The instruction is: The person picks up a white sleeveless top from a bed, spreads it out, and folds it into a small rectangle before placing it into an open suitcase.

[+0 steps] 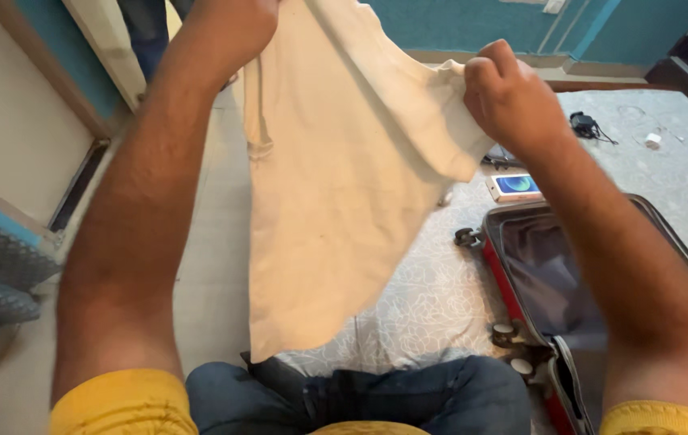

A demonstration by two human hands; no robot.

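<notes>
I hold up a cream cloth garment with both hands. My left hand grips its top edge near the upper left, partly cut off by the frame. My right hand pinches the garment's right edge in a closed fist. The cloth hangs down in front of me over the bed, its lower corner reaching near a pair of dark blue jeans that lie at the bottom of the view.
An open red suitcase with wheels lies on the patterned grey bedsheet at right. A small phone box, a black cable and a white plug lie farther back. Another person's legs stand at top left.
</notes>
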